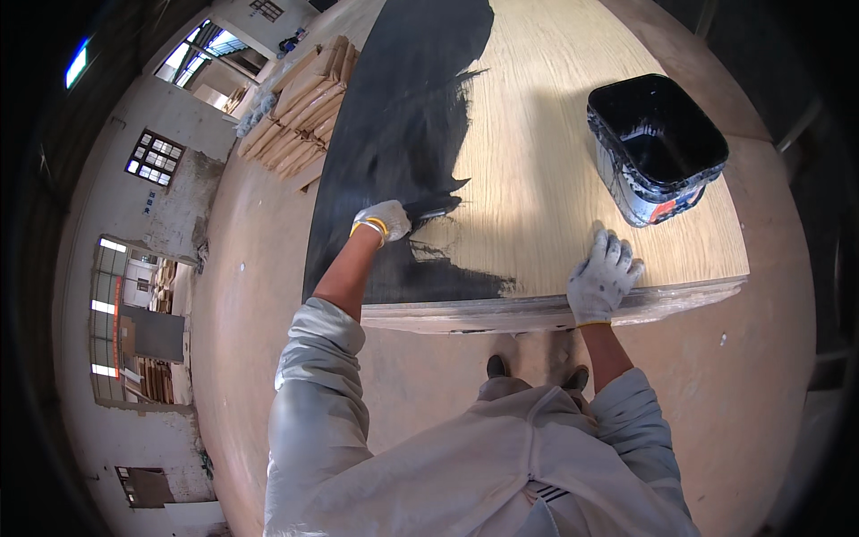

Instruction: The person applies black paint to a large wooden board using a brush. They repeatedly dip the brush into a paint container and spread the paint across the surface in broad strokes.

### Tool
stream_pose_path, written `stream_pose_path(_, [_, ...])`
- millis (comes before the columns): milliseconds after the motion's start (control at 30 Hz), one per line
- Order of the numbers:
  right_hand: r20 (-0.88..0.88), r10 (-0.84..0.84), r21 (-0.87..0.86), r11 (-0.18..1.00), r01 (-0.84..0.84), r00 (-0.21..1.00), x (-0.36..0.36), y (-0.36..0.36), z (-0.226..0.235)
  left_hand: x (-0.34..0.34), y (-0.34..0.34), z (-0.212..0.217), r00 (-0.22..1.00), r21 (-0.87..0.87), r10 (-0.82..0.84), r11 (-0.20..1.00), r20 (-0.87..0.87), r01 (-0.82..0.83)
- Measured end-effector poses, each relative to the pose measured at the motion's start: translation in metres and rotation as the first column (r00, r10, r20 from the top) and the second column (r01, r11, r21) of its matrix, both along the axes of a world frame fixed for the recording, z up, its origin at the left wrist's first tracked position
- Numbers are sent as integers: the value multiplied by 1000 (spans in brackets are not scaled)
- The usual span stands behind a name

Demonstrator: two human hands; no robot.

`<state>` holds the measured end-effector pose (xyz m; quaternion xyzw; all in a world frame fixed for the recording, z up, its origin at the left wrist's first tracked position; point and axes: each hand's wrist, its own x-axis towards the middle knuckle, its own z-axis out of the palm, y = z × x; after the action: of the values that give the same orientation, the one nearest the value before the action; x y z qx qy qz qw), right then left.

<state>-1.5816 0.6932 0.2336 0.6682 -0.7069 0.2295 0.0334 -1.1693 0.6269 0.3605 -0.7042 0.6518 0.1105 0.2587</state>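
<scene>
My gloved left hand (383, 220) is closed round the handle of a paintbrush (433, 208) covered in black. The brush's dark head lies on a wood-grain board (528, 125), at the ragged border of the black paint (394, 116). That paint covers the board's left side; bare pale grain shows on the right. Resting at the board's near edge, my gloved right hand (602, 277) has its fingers stretched out and holds nothing. Beyond it on the board stands an open bucket (662, 188), its inside and rim coated in black.
Under the top board is a stack of boards, its near edge (528, 313) facing me. Several brown wrapped bundles (304, 107) are piled on the floor at the far left. A wall with windows (156, 157) and openings runs along the left.
</scene>
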Motion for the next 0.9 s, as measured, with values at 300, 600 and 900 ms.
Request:
stream_pose_path(300, [-23,62,-17,998,-63,998,1,5,-5,-15,97,41,994,1,66,998,88,-66])
stream_pose_path(600, [-71,70,73,995,-65,995,-1,5,2,-14,78,30,998,-102,-12,995,64,18])
stream_pose_path(900, [-114,46,79,996,-37,992,-5,1,0,-51,50,42,986,104,-118,989,121,105])
